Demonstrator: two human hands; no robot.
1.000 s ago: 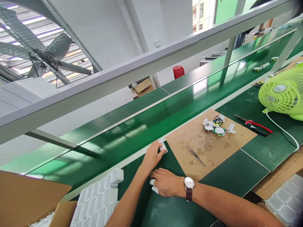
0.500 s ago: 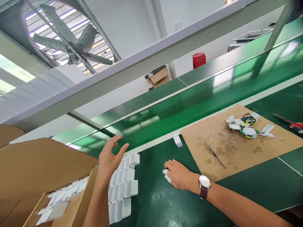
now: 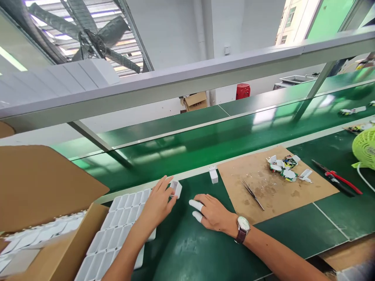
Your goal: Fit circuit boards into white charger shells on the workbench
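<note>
Fingers of the left hand (image 3: 159,203) pinch a white plastic case (image 3: 176,188) at the tray's (image 3: 117,230) far right corner; the right hand (image 3: 213,214) rests nearby, fingers loosely together on bare green mat (image 3: 205,253).

Two hands (image 3: 158,205), one tweezers (image 3: 252,192), one pliers (image 3: 336,180), one fan (image 3: 365,148)

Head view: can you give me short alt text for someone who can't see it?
The left hand grips a small white case at the end of a tray of white cases. The right hand, with white finger cots, rests on the green bench.
</note>
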